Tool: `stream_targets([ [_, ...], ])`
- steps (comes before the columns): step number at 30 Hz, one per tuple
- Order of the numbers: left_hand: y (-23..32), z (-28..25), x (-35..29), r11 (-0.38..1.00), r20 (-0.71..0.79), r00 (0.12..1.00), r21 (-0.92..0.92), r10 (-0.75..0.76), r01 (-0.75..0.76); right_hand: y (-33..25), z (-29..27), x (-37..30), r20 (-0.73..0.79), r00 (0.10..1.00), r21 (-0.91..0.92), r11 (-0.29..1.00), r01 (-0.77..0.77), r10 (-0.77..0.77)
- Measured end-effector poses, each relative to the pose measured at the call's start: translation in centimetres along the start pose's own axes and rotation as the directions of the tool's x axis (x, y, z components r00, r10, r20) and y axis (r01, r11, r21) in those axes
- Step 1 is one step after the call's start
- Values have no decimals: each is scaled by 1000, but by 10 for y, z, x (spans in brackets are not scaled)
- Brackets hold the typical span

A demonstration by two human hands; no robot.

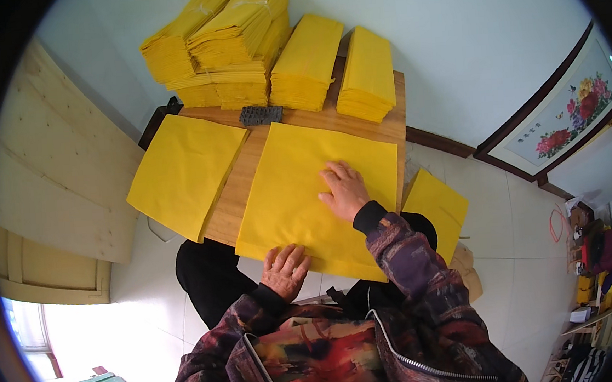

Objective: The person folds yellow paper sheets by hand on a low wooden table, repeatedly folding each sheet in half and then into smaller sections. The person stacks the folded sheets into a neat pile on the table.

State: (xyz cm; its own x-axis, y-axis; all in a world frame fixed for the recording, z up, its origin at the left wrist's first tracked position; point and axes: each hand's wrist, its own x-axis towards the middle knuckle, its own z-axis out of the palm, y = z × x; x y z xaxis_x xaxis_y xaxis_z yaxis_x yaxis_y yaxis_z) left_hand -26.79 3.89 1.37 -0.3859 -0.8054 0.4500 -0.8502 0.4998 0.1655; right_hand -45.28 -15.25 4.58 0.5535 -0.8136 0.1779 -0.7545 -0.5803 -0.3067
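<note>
A large square yellow paper sheet (307, 212) lies in front of me on the table; whether it is one sheet or a pile, I cannot tell. My right hand (347, 191) rests on it right of the middle, palm down, thumb apart from the fingers. At its near edge, my left hand (285, 272) lies with the fingertips on the paper, fingers slightly bent and apart. To the left is a second yellow sheet or pile (187, 171), overhanging the table. Beyond the middle sheet sits a dark textured block (261, 115).
Folded yellow paper bundles (238, 25) are heaped at the table's far left, beside two long yellow stacks (365, 73). More yellow paper (438, 206) lies low at the right of the wooden table (233, 209). A framed flower picture (563, 116) and a cluttered shelf (598, 312) stand right.
</note>
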Motion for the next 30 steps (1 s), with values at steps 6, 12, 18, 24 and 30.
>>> stream_targets([
  [6,-2,0,2,1000,-13,1000,-18,6,-6,46,5,32,-39,981,-83,978,-192,189],
  [12,-6,2,3,996,-45,999,-93,-11,7,55,-24,-15,-131,983,92,989,-118,129],
  [18,-10,-17,12,994,93,996,-108,-6,17,10,-61,-133,-5,998,244,968,-54,56],
  [24,-14,-23,23,997,227,974,-75,-12,30,-17,-62,-172,70,994,152,983,-99,89],
  [30,-13,-18,26,999,218,976,-29,-7,13,-21,-62,-176,3,1000,75,997,-22,22],
])
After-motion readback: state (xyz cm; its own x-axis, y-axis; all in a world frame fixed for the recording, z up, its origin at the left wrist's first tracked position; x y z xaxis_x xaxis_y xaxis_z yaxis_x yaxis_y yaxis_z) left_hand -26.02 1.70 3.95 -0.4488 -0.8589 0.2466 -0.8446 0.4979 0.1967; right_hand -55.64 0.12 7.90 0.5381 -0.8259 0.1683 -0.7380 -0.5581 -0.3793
